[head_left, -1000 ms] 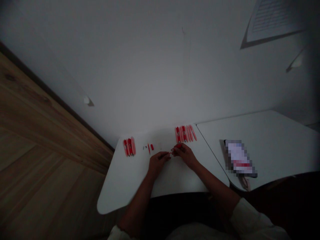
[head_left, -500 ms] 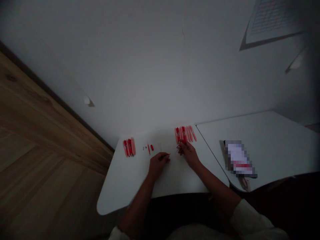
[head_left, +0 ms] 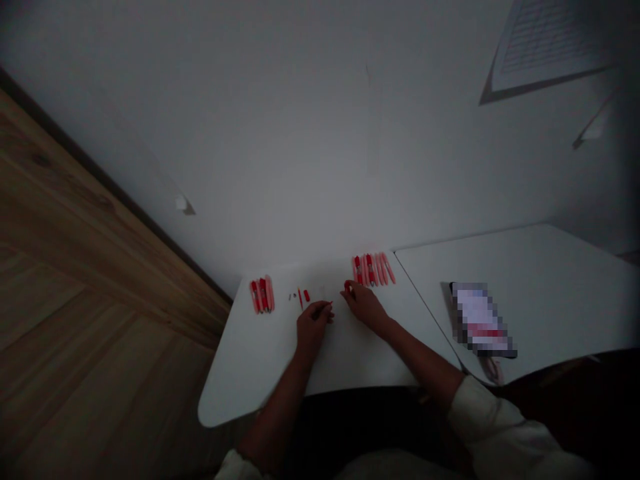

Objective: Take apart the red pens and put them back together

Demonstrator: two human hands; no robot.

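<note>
My left hand is over the white table, closed in a pinch on a thin piece with a reddish tip that shows past the fingertips; its kind is too small to tell. Just to the right, my right hand is closed around a red pen part, mostly hidden by the fingers. The hands are apart. Beyond my left hand lie a thin red pen refill, a short red pen piece and a few tiny dark parts.
One row of red and pink pens lies at the table's left, another near the wall beyond my right hand. A tablet-like device with a blurred screen rests on the adjoining right table. A printed sheet hangs above.
My right hand has moved left, closer to my left hand, carrying the red pen part. My left hand stays nearly in place with its pinch. The view has shifted slightly.
</note>
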